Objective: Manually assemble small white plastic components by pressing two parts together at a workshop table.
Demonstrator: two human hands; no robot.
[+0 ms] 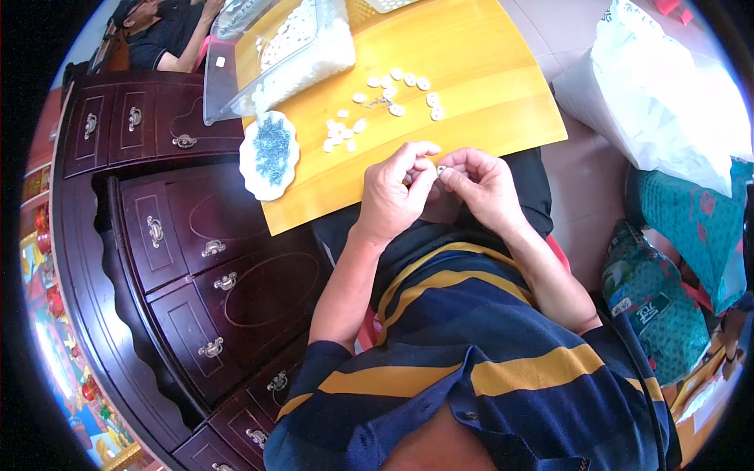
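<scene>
Over the table's near edge, my left hand [394,191] and my right hand [485,187] meet with fingertips almost touching. Between the right thumb and forefinger is a small whitish piece [441,169], partly covered by the fingers. The left fingers are closed in a pinch beside it, and what they hold is hidden. Ahead of my hands lie round white plastic pieces [410,80], some with holes, in a loose arc. Amid them is a little pile of metal screws [380,103]. Smaller white pieces [339,134] form a cluster left of these.
A white scalloped dish [250,173] of thin bluish metal parts [272,149] stands at the left edge of the yellow table [487,86]. Behind it is a clear bin [338,51] of white pieces. Dark drawers [236,259] flank my left; a white sack [652,94] stands right. Someone [169,47] sits far left.
</scene>
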